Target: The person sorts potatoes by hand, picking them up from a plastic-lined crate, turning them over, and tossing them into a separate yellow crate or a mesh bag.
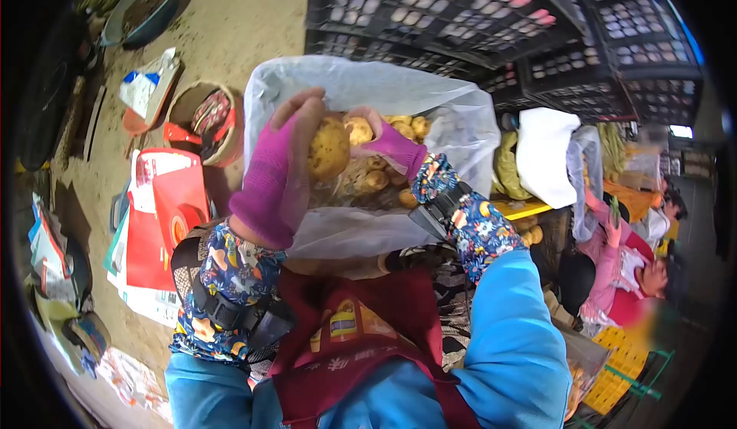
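Observation:
My left hand [280, 160], in a magenta glove with bare fingertips, is closed round a large yellow potato [328, 149] above the bin. Close beside it, my right hand [393, 143] in a matching glove has its thumb and fingers round a smaller potato [358, 130]. Both hands are over a bin lined with a clear plastic bag [453, 95]. Several loose potatoes [376, 180] lie inside, partly hidden by my hands. Flowered sleeve covers and black straps are on both my forearms.
Stacked black crates [430, 6] stand behind the bin. To the left are a round tub [203, 122], a red bag [173, 221] and a blue basin [146, 6]. A white sack [546, 156] is to the right, with a co-worker in pink [606, 268] beyond it.

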The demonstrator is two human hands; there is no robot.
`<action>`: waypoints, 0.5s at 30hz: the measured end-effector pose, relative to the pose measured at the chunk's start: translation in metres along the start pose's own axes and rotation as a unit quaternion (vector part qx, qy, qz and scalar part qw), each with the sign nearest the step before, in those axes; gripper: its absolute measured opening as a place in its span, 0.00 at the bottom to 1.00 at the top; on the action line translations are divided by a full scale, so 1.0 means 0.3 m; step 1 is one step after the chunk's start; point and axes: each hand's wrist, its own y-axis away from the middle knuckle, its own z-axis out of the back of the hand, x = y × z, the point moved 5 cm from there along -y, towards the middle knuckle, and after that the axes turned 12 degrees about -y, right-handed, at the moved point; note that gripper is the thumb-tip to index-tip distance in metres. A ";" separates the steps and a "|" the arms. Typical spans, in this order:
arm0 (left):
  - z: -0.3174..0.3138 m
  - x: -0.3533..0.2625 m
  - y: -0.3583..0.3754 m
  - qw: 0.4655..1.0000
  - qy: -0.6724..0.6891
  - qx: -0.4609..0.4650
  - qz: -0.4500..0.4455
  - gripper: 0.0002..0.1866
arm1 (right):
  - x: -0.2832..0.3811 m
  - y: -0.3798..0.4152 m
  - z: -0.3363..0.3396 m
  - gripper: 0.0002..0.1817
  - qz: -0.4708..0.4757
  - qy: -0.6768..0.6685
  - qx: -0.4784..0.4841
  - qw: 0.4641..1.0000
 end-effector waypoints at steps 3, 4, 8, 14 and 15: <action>-0.104 0.029 0.052 0.993 0.050 0.028 0.102 0.25 | 0.263 0.192 -0.057 0.33 0.031 -0.090 -0.072 0.993; -0.157 0.019 0.062 0.991 0.057 0.093 0.071 0.26 | 0.343 0.251 -0.112 0.33 0.091 -0.106 -0.058 0.989; -0.284 0.002 0.128 0.972 0.047 0.227 -0.028 0.33 | 0.397 0.395 -0.182 0.35 0.215 0.023 -0.081 0.973; -0.314 0.077 0.114 0.964 -0.088 0.225 -0.111 0.40 | 0.413 0.527 -0.198 0.35 0.227 0.246 -0.192 0.923; -0.311 0.080 0.107 0.959 -0.123 0.221 -0.129 0.40 | 0.413 0.530 -0.195 0.34 0.228 0.250 -0.191 0.921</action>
